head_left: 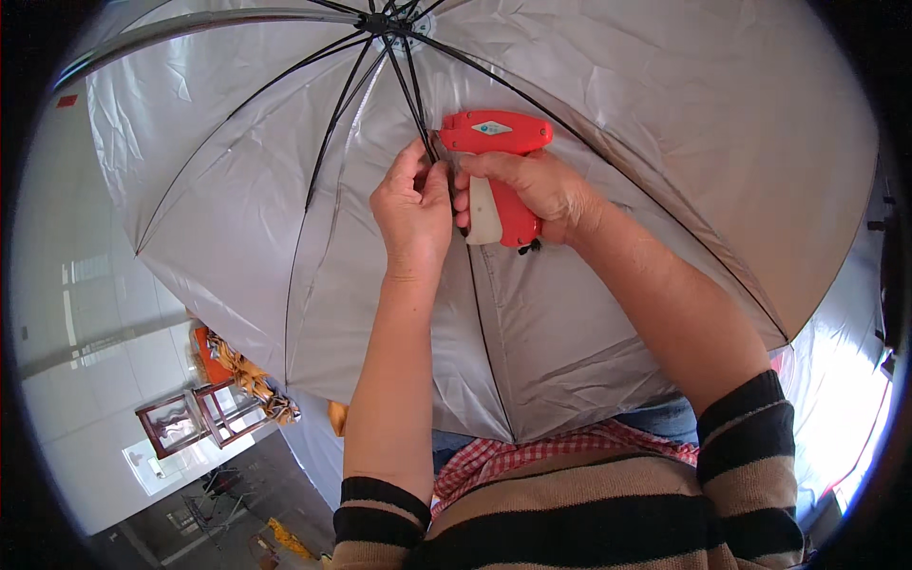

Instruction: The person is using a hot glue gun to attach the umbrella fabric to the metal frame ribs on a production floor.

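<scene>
Fastening, apparently, at the black rib (429, 147) | left grip (410, 214) is pinching that rib | right grip (546, 185) is wrapping round the red tool (499, 141), nose toward rib | silver umbrella (570, 304) is lying open beneath both | probably calling next for steady pinching, then squeezing the white lever (484, 214)

Red tool (522, 133): its tip cannot be made out where it meets the left grip (410, 211); handle partly covered by the right grip (541, 185). What the left fingertips (438, 173) pinch is unclear. Silver shaft (190, 23): far end lost in the dark rim. Umbrella canopy (665, 85): cut by the top edge. Yellow item (290, 539), lower left: too small to identify.
</scene>
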Demonstrator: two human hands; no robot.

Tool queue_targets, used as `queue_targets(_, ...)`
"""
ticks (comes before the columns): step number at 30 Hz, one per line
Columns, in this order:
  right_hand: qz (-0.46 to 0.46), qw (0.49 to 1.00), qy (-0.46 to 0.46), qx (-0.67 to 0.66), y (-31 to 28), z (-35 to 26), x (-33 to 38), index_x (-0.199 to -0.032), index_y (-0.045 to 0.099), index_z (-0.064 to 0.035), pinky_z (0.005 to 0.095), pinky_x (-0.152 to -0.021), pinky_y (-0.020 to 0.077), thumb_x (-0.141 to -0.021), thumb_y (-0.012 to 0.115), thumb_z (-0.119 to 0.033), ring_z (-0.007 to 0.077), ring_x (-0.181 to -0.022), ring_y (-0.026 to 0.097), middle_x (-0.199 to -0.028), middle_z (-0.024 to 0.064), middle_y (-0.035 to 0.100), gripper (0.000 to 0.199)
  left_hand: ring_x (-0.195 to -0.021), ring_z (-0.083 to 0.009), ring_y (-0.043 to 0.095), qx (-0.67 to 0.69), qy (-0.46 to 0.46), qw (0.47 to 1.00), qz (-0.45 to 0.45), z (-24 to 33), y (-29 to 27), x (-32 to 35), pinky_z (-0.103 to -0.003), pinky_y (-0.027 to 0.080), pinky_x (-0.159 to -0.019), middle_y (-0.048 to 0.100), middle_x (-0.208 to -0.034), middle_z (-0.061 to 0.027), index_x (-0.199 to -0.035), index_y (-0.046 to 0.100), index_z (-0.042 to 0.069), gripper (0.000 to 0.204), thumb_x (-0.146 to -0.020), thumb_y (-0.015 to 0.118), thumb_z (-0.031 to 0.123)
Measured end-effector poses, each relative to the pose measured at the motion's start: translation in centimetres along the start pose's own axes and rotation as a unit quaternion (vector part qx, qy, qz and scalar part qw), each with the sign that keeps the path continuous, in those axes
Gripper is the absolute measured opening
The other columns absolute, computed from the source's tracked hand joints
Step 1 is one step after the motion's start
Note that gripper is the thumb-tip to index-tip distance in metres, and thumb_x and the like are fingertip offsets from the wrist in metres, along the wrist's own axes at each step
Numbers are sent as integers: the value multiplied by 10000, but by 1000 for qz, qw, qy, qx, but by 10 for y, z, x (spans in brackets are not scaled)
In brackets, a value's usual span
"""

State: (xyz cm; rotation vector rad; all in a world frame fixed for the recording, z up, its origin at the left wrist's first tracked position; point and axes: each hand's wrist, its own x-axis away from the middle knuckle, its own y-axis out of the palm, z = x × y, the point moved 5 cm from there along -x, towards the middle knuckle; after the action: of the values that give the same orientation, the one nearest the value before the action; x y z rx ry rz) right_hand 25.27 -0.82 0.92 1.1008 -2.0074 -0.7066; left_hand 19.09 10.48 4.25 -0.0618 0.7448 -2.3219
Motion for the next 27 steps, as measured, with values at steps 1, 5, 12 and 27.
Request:
queue_targets(1,-17,1000,-2,-5,0,-1,-2,-882,602,-12,360,-669,539,-830,608,-255,241,-721,652,-810,126,647,248,-625,-87,539,6,-4,1000,-1,1,0,1,-255,470,-611,616,-731,-38,-1067,618,54,263,-819,575,-23)
queue_targets(5,-109,987,53,-102,0,1,-1,-884,607,-11,366,-682,539,-841,602,-261,252,-728,654,-823,130,649,254,-646,-78,539,17,-2,1000,-10,1,-3,0,-250,468,-620,616,-748,-21,-1061,624,53,262,-820,570,-35)
queue_targets(12,-121,984,51,-116,2,-2,0,-881,608,-11,377,-701,542,-848,594,-263,263,-738,658,-828,130,650,254,-655,-86,539,37,-5,999,-18,4,-3,-1,-246,465,-637,613,-748,-19,-1042,629,48,250,-815,576,-40)
queue_targets(27,-8,997,42,65,1,-17,1,-843,593,-33,363,-666,539,-829,623,-245,229,-701,651,-807,105,640,214,-690,-168,598,-27,79,996,12,14,4,2,-280,475,-659,633,-788,-70,-981,615,19,213,-786,556,-45)
